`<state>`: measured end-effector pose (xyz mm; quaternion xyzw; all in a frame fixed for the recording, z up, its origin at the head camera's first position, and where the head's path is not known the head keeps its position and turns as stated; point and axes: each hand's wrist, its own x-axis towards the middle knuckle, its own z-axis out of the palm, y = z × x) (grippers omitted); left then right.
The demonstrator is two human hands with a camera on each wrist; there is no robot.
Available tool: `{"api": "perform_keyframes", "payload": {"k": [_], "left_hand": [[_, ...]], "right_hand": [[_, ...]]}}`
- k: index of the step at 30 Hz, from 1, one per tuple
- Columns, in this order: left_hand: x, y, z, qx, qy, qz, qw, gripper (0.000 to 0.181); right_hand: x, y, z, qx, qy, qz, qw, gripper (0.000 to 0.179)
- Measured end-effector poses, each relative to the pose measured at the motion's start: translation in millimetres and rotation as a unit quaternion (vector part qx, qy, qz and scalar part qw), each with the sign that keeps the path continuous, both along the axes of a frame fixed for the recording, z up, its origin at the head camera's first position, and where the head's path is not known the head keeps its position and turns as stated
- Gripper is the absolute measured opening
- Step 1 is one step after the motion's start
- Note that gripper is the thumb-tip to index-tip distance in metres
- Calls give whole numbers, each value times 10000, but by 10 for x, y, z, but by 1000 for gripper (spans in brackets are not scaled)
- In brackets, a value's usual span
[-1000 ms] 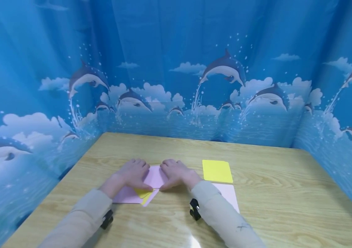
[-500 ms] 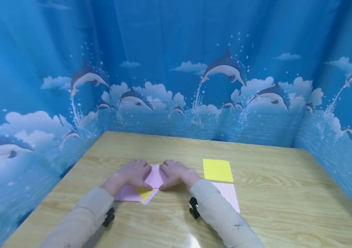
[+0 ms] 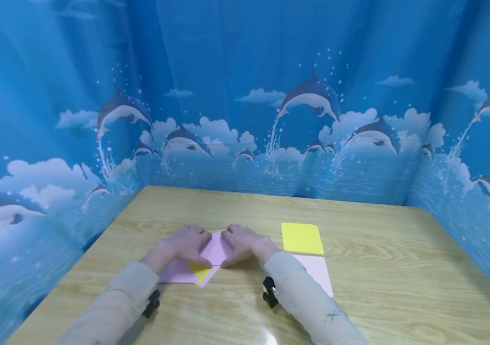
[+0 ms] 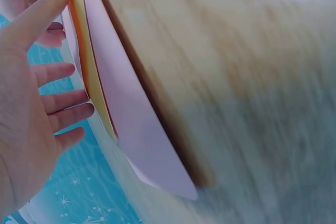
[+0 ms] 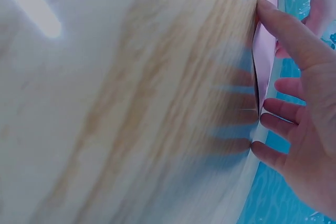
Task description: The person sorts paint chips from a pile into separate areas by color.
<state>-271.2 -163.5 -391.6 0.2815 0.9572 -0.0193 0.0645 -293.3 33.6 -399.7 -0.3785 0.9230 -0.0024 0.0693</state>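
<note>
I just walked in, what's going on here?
A person's left grip and right grip touch a thin pink paper sheet between them. Yellow paper and more pink paper show beside the left grip. To the right lie a square yellow paper sheet and a pale pink paper sheet partly behind a beige fabric sleeve.

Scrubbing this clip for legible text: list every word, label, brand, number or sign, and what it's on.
No readable words, labels, brands or numbers.
Right sleeve: one small dark mark, like a tilted "+" or "x"; can't tell which.
Left sleeve: faint mark cut off at the bottom edge of the head view; unreadable.
Pink paper at centre-left and yellow square sheet: no text seen.
Dolphin-print curtain: pictures only.
</note>
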Motion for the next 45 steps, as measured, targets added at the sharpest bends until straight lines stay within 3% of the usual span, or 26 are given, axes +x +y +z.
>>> {"api": "perform_keyframes", "payload": {"k": [6, 13, 18, 22, 27, 31, 38, 45], "left_hand": [[2, 8, -15, 150, 126, 12, 9998, 87], [-19, 18, 11, 342, 457, -359, 9977, 80], [-25, 32, 50, 406, 576, -341, 9969, 78], [-18, 63, 82, 337, 640, -281, 9970, 78], [-17, 131, 123, 241, 688, -415, 9965, 78], [-45, 184, 107, 130, 804, -638, 9946, 74], [-64, 270, 87, 40, 797, -651, 9947, 84], [-75, 412, 79, 2, 922, -933, 9914, 81]], "right_hand": [[14, 36, -24, 21, 91, 36, 9999, 87], [14, 90, 14, -67, 70, 68, 9999, 91], [-16, 132, 22, -194, 165, 63, 9997, 91], [-40, 171, 41, -93, 459, 81, 9989, 89], [-54, 251, 73, 16, 687, 30, 9976, 86], [-51, 340, 79, -18, 710, 2, 9975, 86], [-28, 523, 65, -182, 848, 115, 9962, 84], [23, 705, 109, -373, 886, 196, 9952, 85]]}}
